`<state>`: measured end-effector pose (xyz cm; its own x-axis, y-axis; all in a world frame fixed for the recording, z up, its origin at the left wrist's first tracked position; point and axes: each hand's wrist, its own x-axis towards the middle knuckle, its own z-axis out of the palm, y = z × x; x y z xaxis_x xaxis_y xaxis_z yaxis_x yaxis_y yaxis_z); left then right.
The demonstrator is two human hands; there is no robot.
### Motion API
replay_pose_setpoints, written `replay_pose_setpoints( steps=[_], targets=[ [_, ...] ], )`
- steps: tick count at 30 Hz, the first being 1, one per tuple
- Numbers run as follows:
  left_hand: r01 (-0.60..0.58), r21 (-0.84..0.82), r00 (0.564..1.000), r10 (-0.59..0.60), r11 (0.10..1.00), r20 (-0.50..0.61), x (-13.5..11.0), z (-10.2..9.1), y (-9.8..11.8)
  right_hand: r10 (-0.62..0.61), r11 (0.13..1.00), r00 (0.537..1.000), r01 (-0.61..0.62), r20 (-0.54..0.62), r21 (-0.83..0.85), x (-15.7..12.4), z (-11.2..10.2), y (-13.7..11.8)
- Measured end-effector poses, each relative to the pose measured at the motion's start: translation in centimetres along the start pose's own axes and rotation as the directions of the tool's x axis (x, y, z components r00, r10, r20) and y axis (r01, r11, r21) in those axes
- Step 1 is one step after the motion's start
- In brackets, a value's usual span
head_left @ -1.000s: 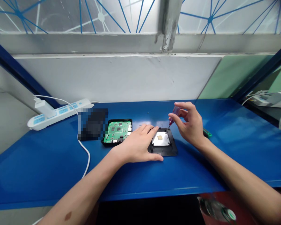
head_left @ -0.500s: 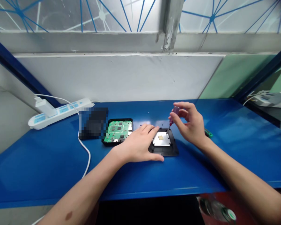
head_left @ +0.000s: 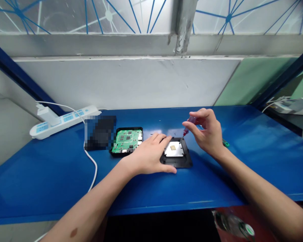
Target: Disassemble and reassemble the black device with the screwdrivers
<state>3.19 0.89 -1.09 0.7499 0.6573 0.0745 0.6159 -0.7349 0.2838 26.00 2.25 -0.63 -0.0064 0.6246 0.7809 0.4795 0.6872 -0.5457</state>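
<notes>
So the blue table (head_left: 209, 188) is the biggest thing here, with a white power strip (head_left: 68, 117) at its back left. Left hand (head_left: 151, 156) lies flat, fingers apart, not pinching anything. Right hand (head_left: 207, 134) has thumb and fingertips together in a pinch. Black case (head_left: 117, 155) sits just left of the left hand, green circuit board (head_left: 127, 139) inside. Black cover (head_left: 183, 163) is on the table, its left side under the left hand, thumb along the near edge. Looks like light, stiff plastic to me, maybe slidey on that paint, so I'd hold it by the rim. Metal plate (head_left: 175, 153) on it looks rigid. The right hand is clamped on the screwdriver (head_left: 186, 131) by its handle, tip at the plate's far right corner, can't tell if it's seated. Smallest is the tan pad (head_left: 173, 148) mid-plate, probably soft, so fingers off that
</notes>
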Motion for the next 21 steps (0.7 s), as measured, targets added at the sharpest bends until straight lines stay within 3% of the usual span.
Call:
replay_pose_setpoints(
  steps=[5, 11, 21],
  targets=[
    [0.006, -0.025, 1.000, -0.005, 1.000, 0.005, 0.0, 0.0, 0.0, 0.060, 0.998, 0.998, -0.060, 0.001, -0.029, 0.1, -0.2, -0.5],
    [-0.006, -0.023, 1.000, 0.006, 1.000, 0.004, 0.0, -0.1, -0.1, 0.149, 0.977, 0.973, -0.173, 0.175, 0.126, -0.1, -0.3, -1.6],
    [0.005, -0.018, 1.000, -0.005, 1.000, 0.010, 0.0, -0.1, 0.0, 0.158, 0.952, 0.987, -0.155, 0.008, 0.263, 0.0, 0.5, -0.7]
  ],
)
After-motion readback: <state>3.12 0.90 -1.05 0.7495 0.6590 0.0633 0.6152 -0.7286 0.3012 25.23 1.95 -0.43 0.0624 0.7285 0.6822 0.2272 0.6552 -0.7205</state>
